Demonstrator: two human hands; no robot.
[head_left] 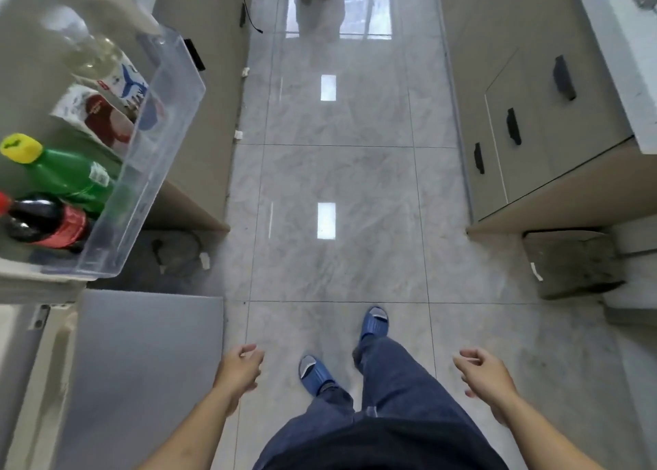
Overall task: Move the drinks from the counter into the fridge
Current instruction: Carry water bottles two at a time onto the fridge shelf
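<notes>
Grey tiled floor [337, 170] beneath left hand [240, 366] and right hand [485, 375], both loose-fingered, empty.

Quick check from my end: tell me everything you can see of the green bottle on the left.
The green bottle looks like translucent green plastic with a yellow cap and a small white label on its side. It stands in the clear door bin, between a dark cola bottle with a red label and a white and red carton. No hand touches it.
</notes>
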